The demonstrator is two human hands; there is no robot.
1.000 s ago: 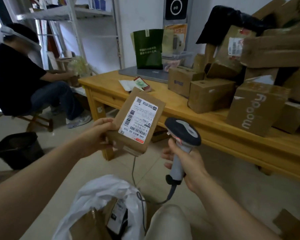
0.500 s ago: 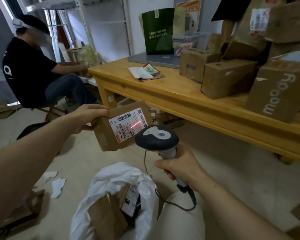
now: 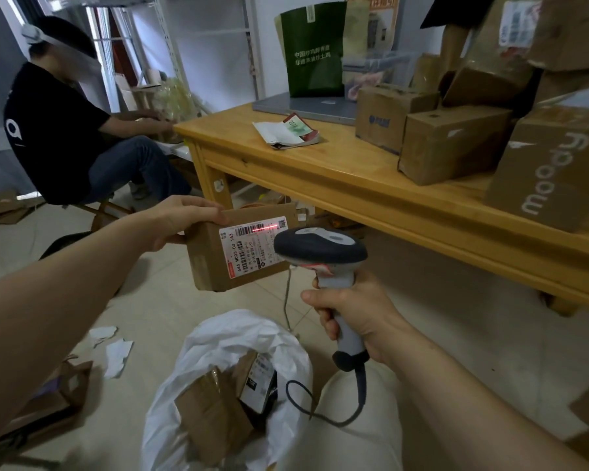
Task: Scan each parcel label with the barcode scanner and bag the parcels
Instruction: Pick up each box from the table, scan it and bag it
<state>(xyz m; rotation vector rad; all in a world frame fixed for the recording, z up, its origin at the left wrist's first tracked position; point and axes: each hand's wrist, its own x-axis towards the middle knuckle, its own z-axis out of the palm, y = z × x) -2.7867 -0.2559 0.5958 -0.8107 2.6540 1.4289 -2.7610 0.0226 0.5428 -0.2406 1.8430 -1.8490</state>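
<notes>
The flat brown cardboard parcel (image 3: pixel 233 248) sits mid-frame, left hand (image 3: pixel 184 217) gripping its upper left corner, white label (image 3: pixel 252 244) turned toward the grey handheld barcode scanner (image 3: pixel 320 248). The right hand (image 3: pixel 351 309) wraps the handle; the red beam crosses the barcode. The white plastic bag (image 3: pixel 225 338) waits below.

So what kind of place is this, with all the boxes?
Probably a small parcel-sorting room. Cardboard boxes crowd the wooden table, a barcode scanner shines a red line on a shipping label, and a white bag on the floor holds more parcels.
</notes>
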